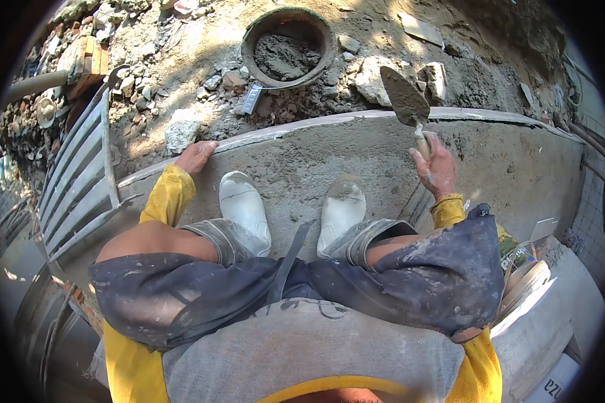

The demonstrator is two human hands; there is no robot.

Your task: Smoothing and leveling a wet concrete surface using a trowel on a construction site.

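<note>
My right hand is closed round the pale handle of a trowel, its mortar-smeared blade pointing forward past the slab's edge. My left hand rests at the slab's far edge, and its fingers look bent down over it; whether they hold anything is hidden. Ahead, beyond the edge, stands a round black bucket part filled with grey mortar. Between my hands, my white rubber boots stand on the grey cement slab. A pale strip runs along the slab's far edge.
To the left leans a slatted metal grille. Rubble and stones lie on the ground ahead, including a large pale block near my left hand. Beside the bucket lies a small grey-blue object. Several bricks are stacked at far left.
</note>
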